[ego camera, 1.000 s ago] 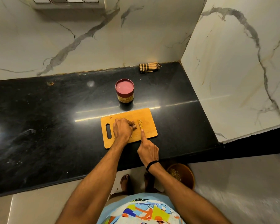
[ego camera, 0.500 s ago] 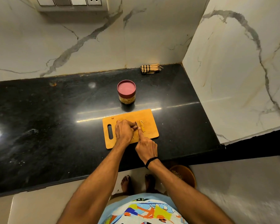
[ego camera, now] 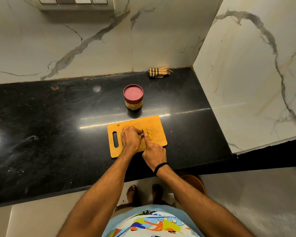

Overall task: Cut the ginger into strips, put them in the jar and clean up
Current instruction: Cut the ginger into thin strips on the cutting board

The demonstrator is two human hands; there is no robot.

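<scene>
An orange cutting board (ego camera: 154, 123) lies on the black counter (ego camera: 58, 127). My left hand (ego camera: 131, 140) rests on the board with curled fingers holding down a piece of ginger that is mostly hidden under them. My right hand (ego camera: 154, 153) grips a small knife (ego camera: 144, 132), index finger stretched along its back, blade right beside my left fingertips. Cut yellow ginger strips (ego camera: 149, 134) lie just right of the blade. The jar (ego camera: 133, 97), with its red lid on, stands behind the board.
A folded checked cloth (ego camera: 159, 73) lies at the back against the marble wall. The side wall (ego camera: 246, 82) bounds the counter on the right. A brown bowl (ego camera: 194, 183) sits on the floor by my bare feet.
My right hand has moved in against my left hand, bringing the knife closer to the left fingertips. The left hand stays on the ginger.
</scene>
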